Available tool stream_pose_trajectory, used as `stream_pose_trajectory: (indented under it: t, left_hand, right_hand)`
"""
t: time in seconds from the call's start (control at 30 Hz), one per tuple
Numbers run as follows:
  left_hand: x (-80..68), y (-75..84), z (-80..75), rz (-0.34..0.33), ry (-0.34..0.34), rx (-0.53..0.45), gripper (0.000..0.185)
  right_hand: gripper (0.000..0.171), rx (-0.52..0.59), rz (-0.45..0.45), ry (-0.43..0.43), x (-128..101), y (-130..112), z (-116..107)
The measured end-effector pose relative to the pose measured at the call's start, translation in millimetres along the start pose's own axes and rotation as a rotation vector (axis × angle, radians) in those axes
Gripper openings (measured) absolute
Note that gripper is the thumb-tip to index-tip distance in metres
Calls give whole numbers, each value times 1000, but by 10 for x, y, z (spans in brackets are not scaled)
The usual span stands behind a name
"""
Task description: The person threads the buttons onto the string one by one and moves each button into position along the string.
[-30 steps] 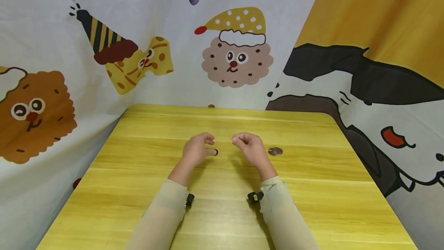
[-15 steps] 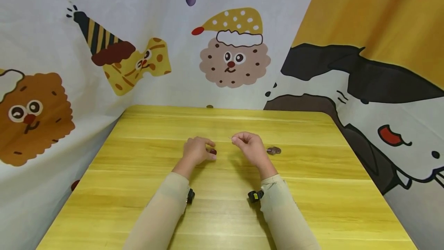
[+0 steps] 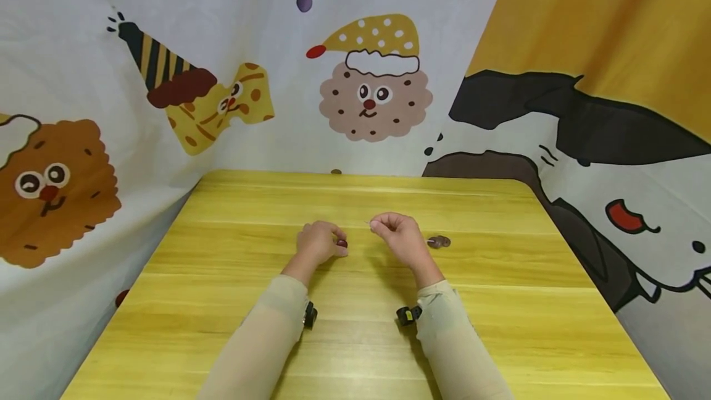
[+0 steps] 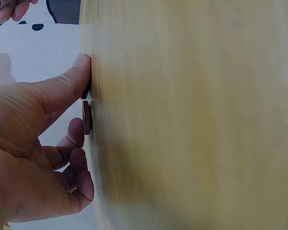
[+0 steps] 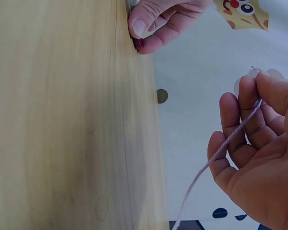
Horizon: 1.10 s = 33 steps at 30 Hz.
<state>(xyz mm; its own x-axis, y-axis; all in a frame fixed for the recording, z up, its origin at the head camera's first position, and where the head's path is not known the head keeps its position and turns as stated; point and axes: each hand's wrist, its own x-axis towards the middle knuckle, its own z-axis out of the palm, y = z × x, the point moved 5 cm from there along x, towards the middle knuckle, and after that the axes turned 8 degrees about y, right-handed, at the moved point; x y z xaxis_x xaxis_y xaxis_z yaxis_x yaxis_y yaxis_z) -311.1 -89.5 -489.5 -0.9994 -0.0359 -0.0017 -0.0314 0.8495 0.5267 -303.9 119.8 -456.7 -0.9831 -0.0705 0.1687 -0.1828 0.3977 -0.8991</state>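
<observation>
Low over the table, my left hand (image 3: 319,244) has its thumb and fingertips around a small dark red disc (image 3: 341,244). In the left wrist view two dark discs stand edge-on at the tabletop: one is mostly behind the thumb, the other, a brownish-red disc (image 4: 87,118), is between thumb and index finger. Raised to the right, my right hand (image 3: 402,236) pinches a pale pink string (image 5: 225,141) between thumb and index finger. A short thin tip (image 5: 253,68) sticks out past the fingers; the rest of the string runs down across the palm.
Just right of my right hand, a small cluster of brown discs (image 3: 439,241) lies on the yellow wooden table (image 3: 355,338), with a bit of white at its left end. A cartoon-printed cloth (image 3: 261,11) hangs behind the table.
My left hand's fingers have come down and closed in around the dark red disc. My right hand stays nearly in place, still pinching the string.
</observation>
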Motion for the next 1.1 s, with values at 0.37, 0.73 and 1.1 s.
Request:
stream_pose_trajectory:
  t: [0.37,0.73,1.1]
  left_hand:
    - [-21,91,19,127,25,15,17]
    - [-77,159,-120,-60,180,-571,20]
    - [-217,284,-236,-146,400,-916,19]
  right_hand:
    - [21,10,5,-2,-13,23,30]
    - [22,27,-3,19,-8,-1,43]
    - [24,42,-51,128,-16,-85,60]
